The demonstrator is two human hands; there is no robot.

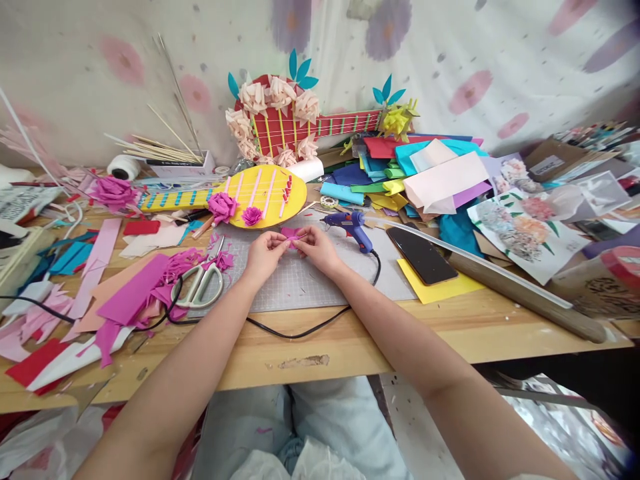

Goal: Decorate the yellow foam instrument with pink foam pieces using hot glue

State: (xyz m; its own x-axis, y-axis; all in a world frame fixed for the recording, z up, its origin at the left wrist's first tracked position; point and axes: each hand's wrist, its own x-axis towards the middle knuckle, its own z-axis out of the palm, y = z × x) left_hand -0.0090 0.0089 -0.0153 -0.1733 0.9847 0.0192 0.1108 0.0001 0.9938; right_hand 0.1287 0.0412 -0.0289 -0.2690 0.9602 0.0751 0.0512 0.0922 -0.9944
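Over the grey cutting mat [280, 293], my left hand [269, 252] and my right hand [316, 245] meet, fingertips nearly touching. Both pinch a small piece of magenta crepe paper [291, 233], partly hidden by the fingers. Just behind them lies a yellow paper instrument [295, 200] with pink strings and magenta paper flowers [223, 207]. A blue hot glue gun [353, 229] rests to the right of my right hand, its black cord crossing the mat. White-handled scissors [203, 283] lie left of my left hand.
Magenta and pink paper scraps [130, 287] cover the left side. A black phone [421, 255] rests by a yellow sheet [440, 287] at right, beside a long wooden stick [530, 300]. Behind stand a red flowered guitar [280, 120] and a heap of coloured paper [445, 173].
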